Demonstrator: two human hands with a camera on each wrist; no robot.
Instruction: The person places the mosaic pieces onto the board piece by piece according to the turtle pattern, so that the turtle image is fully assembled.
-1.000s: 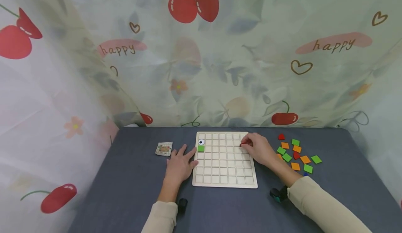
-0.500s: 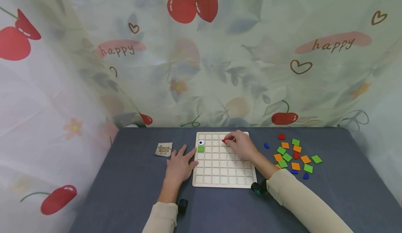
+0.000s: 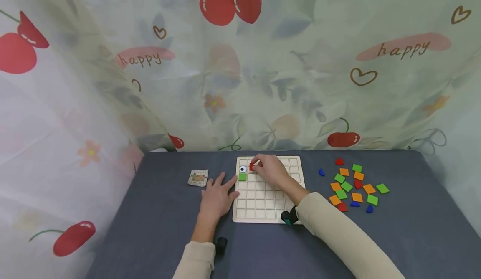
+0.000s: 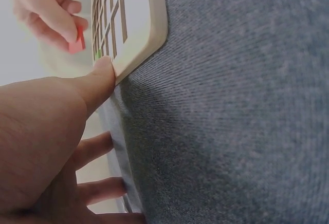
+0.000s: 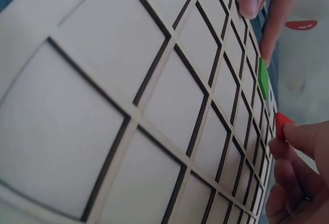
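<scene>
My right hand [image 3: 271, 171] pinches a small red tile [image 3: 251, 167] between thumb and fingertips. It is over the top row of the wooden grid board [image 3: 260, 204], just right of a round eye piece [image 3: 242, 169]. A green square tile [image 3: 242, 177] sits in the cell below that eye. My left hand [image 3: 217, 197] lies on the table with spread fingers, its thumb [image 4: 103, 72] and index finger touching the board's left edge. In the right wrist view the red tile [image 5: 281, 123] looks raised from the board; contact cannot be told.
Loose green and orange squares [image 3: 357, 197], red pieces [image 3: 340, 161] and blue pieces [image 3: 370, 209] lie scattered on the dark table [image 3: 259, 249] right of the board. A small printed card [image 3: 198, 178] lies left of it. A patterned curtain [image 3: 233, 82] hangs behind.
My right hand has carried the red tile leftward across the board, from its right edge to beside the eye piece. The left hand stays at the board's left edge.
</scene>
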